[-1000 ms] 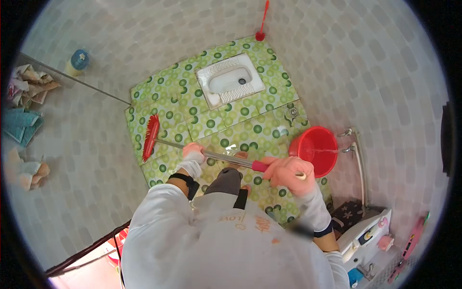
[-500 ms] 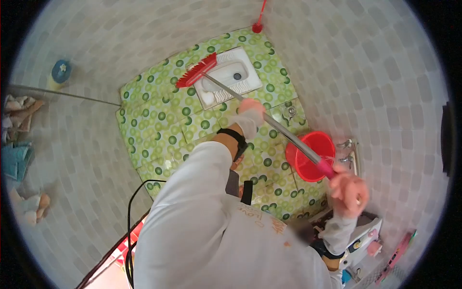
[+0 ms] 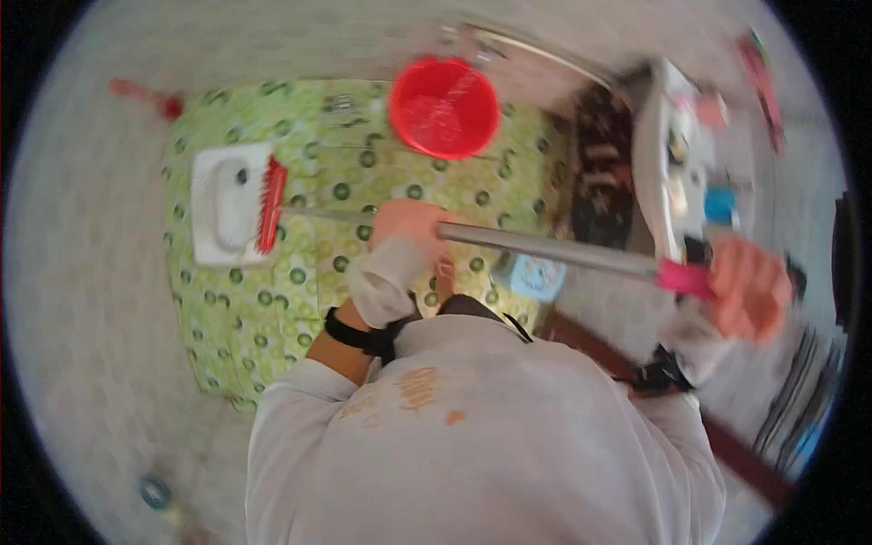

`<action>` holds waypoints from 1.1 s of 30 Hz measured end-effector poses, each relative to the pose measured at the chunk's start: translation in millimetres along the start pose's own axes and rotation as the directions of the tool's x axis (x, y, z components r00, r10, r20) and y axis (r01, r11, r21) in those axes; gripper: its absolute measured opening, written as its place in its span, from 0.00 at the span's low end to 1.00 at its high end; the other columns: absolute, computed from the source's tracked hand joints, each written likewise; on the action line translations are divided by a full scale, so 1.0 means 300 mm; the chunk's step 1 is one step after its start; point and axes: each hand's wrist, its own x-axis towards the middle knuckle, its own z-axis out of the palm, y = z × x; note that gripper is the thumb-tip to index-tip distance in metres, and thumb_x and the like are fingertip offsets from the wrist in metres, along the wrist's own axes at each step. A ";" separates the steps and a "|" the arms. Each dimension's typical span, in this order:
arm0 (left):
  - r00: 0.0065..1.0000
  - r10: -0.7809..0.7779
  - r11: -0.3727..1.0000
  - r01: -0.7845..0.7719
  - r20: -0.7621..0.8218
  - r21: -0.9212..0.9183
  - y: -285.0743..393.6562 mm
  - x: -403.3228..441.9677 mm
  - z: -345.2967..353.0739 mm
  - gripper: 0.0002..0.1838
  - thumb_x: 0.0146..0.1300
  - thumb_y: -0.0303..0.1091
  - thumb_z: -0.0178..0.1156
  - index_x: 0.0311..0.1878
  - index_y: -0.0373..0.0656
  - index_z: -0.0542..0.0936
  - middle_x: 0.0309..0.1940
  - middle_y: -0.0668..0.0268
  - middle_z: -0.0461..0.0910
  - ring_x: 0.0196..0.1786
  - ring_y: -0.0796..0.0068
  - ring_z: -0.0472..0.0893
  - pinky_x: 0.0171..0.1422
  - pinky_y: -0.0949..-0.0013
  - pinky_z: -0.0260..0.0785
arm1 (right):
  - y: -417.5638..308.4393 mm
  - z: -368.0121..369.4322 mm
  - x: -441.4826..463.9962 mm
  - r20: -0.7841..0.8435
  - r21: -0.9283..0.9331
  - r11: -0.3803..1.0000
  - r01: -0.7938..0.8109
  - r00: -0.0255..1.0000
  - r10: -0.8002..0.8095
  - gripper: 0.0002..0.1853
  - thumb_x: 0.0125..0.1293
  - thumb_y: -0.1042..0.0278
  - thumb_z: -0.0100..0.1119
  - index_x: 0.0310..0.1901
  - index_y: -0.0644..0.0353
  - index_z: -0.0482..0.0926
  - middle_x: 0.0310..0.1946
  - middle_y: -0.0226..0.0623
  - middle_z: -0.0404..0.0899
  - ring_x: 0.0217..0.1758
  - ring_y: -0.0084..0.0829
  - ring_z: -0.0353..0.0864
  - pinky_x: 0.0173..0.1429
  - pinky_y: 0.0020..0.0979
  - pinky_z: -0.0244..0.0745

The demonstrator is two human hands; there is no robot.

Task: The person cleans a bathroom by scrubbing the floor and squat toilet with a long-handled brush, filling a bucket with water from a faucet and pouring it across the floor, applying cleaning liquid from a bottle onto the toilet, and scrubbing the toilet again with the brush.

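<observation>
The left hand (image 3: 411,227) wraps the metal pole (image 3: 554,250), the right hand (image 3: 749,291) its pink end (image 3: 683,278), probably for leverage over the red brush head (image 3: 271,209) beyond the left grip.

Home bathroom, white squat toilet (image 3: 207,216), green circle-patterned floor (image 3: 343,263), white washbasin (image 3: 668,159)

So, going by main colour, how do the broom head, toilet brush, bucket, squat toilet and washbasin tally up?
Red: 3 (broom head, toilet brush, bucket)
White: 2 (squat toilet, washbasin)
Total: 5
</observation>
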 end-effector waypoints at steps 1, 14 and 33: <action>1.000 -0.009 0.999 0.009 0.007 0.042 -0.020 -0.004 0.051 0.14 0.39 0.37 0.68 0.34 0.50 0.83 0.25 0.59 0.79 0.33 0.53 0.78 0.39 0.55 0.70 | -0.013 -0.057 -0.045 0.198 0.122 0.970 -0.211 0.963 0.184 0.04 0.61 0.68 0.53 0.29 0.49 0.71 0.16 0.23 0.72 0.11 0.26 0.61 0.23 0.30 0.65; 0.995 -0.101 0.980 0.097 0.013 0.176 -0.024 0.129 -0.012 0.13 0.59 0.36 0.58 0.25 0.36 0.74 0.16 0.62 0.72 0.19 0.70 0.72 0.26 0.66 0.62 | -0.261 -0.290 -0.915 -0.854 0.119 0.433 -0.893 0.130 0.503 0.13 0.68 0.63 0.54 0.47 0.62 0.79 0.39 0.36 0.83 0.39 0.25 0.82 0.45 0.28 0.78; 0.998 0.048 0.983 -0.055 -0.040 -0.176 0.822 0.072 0.435 0.16 0.60 0.30 0.55 0.17 0.42 0.66 0.14 0.73 0.67 0.19 0.85 0.63 0.26 0.77 0.54 | -0.573 0.025 -2.447 -0.377 0.921 0.199 -0.334 -0.638 0.672 0.13 0.61 0.61 0.58 0.42 0.60 0.78 0.30 0.39 0.83 0.27 0.32 0.82 0.29 0.33 0.81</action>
